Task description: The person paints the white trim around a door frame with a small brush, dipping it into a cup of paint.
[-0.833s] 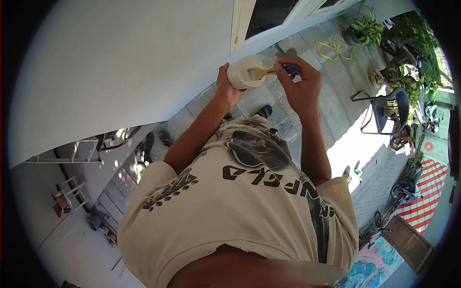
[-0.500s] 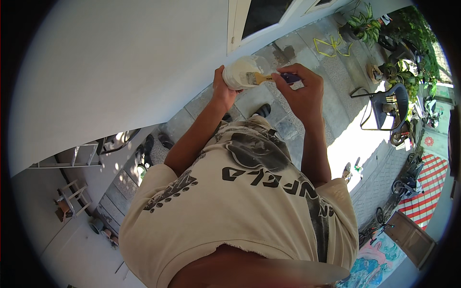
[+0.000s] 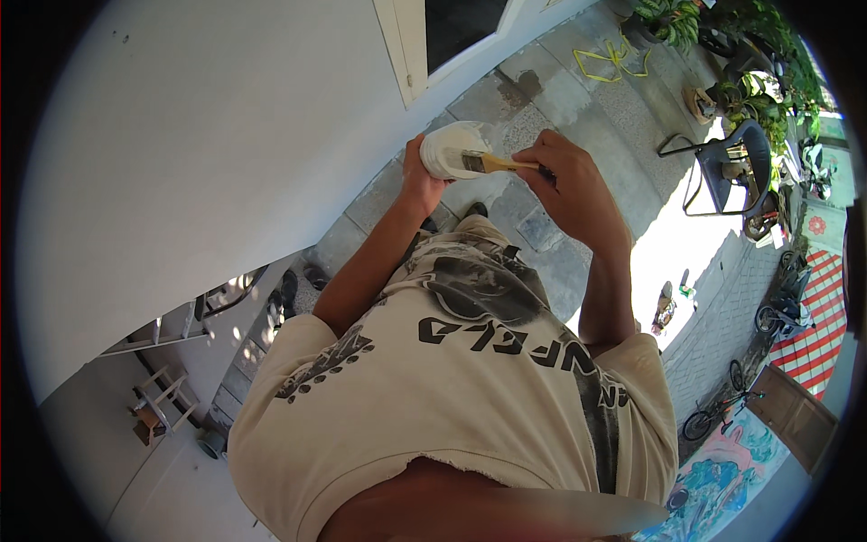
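Note:
My left hand [image 3: 419, 176] grips a small white paint tub [image 3: 452, 148] from below, held up in front of my chest beside a white wall [image 3: 199, 144]. In my right hand [image 3: 571, 181] is a paintbrush [image 3: 492, 163] with a yellow handle, lying level and pointing left. Its bristles rest at the tub's open rim. My beige printed shirt fills the lower middle of the view and hides my legs.
A window frame [image 3: 411, 45] sits in the wall above the tub. Far below lie grey paving slabs [image 3: 578, 99], a wheelbarrow [image 3: 731, 167], potted plants [image 3: 750, 54], a ladder [image 3: 153, 339] at left and parked bikes [image 3: 722, 406] at right.
Both hands have stayed together with tub and brush. The brush tip has shifted from inside the tub to its rim, and the view has tilted slightly.

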`<state>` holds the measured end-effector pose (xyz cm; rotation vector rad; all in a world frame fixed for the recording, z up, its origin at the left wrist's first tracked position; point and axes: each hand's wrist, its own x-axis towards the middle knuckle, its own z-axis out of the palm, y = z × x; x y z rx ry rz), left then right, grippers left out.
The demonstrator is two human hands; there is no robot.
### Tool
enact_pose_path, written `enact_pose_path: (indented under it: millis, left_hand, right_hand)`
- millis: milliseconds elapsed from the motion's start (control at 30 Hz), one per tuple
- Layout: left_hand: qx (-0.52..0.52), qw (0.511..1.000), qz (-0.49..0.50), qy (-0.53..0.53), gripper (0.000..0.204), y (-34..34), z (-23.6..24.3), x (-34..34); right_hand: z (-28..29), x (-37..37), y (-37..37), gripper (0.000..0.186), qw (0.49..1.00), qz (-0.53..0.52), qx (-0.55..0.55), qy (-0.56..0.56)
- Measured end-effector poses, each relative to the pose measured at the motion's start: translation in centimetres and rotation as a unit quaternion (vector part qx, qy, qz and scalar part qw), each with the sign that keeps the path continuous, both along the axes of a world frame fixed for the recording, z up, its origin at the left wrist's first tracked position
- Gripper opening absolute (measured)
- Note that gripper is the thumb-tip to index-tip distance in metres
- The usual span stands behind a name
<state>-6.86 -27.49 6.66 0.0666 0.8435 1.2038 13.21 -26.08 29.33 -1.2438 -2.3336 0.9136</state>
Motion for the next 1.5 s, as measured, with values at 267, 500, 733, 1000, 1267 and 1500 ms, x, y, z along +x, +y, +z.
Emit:
enact_pose_path:
  millis: [267,500,733,1000,1267,1500]
  left_hand:
    - [-0.026,0.999,-0.029,-0.017,0.057,3.1,0.6,2.3]
    - [-0.064,0.997,-0.03,-0.016,0.058,5.6,-5.3,1.5]
    - [-0.101,0.992,-0.062,-0.037,0.054,9.0,-10.0,-3.0]
    - [-0.105,0.974,-0.15,-0.131,0.063,13.3,-16.0,-10.0]
    - [-0.141,0.967,-0.128,-0.17,0.062,13.9,-21.2,-12.2]
    - [-0.155,0.955,-0.095,-0.236,0.063,13.4,-22.8,-10.1]
  right_hand:
    - [-3.9,4.1,3.3,0.019,0.989,-0.1,-0.073,0.082]
    - [-12.5,7.3,6.8,0.021,0.868,-0.171,-0.37,0.284]
    - [-24.6,6.1,11.9,0.021,0.805,-0.231,-0.412,0.36]
    - [-51.7,-1.7,20.9,0.04,0.924,-0.256,-0.233,0.16]
    - [-64.5,-7.4,29.9,0.042,0.932,-0.234,-0.26,0.092]
    - [-69.1,-5.4,32.0,0.037,0.927,-0.333,-0.11,0.13]
